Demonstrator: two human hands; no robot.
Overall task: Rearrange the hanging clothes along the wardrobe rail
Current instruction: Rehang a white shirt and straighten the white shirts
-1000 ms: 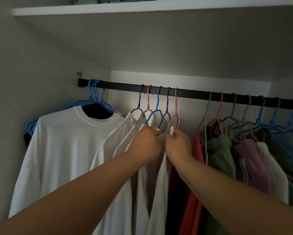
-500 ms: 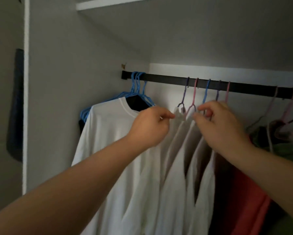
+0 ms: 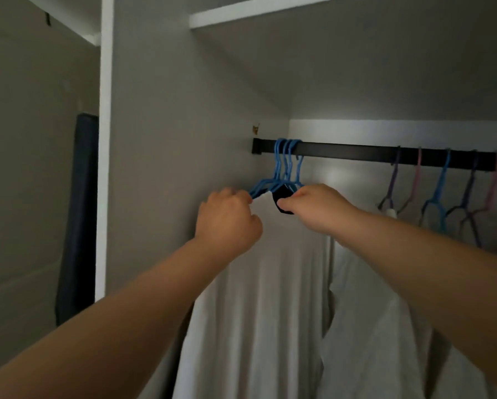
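Both hands have shifted left from the mixed-colour hangers to the blue hangers [image 3: 284, 171] bunched at the rail [image 3: 356, 152] end. Left hand [image 3: 230, 220] grips the hanger shoulder; right hand [image 3: 316, 207] apparently pinches the white shirt [image 3: 270, 298] collar. Next group being spaced.

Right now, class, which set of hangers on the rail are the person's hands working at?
The bunch of blue hangers at the rail's far left end. The left hand and right hand flank its shoulders; the separately spaced purple, pink and blue hangers further right hang untouched.
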